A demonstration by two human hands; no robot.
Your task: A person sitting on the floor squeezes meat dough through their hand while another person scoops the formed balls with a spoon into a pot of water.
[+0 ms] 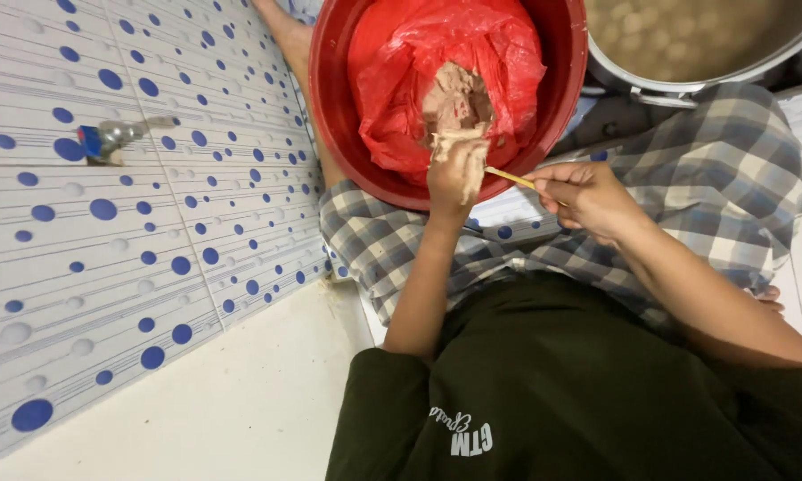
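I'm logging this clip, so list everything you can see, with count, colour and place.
basin: one, red, on the person's lap
plastic bag: one, red, inside the basin
paste: one lump, pinkish brown, in the bag
stick: one, pale wood, in the right hand's grip
pot: one, metal, top right, holding pale round pieces
tap: one, metal with blue handle, on the tiled wall
wall: white tiles, blue dots, left
left hand: smeared with paste, at the basin's rim
right hand: pinching the stick

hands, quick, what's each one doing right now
Left hand: closed around a lump of pale paste at the red basin.
Right hand: closed, pinching a thin wooden stick.
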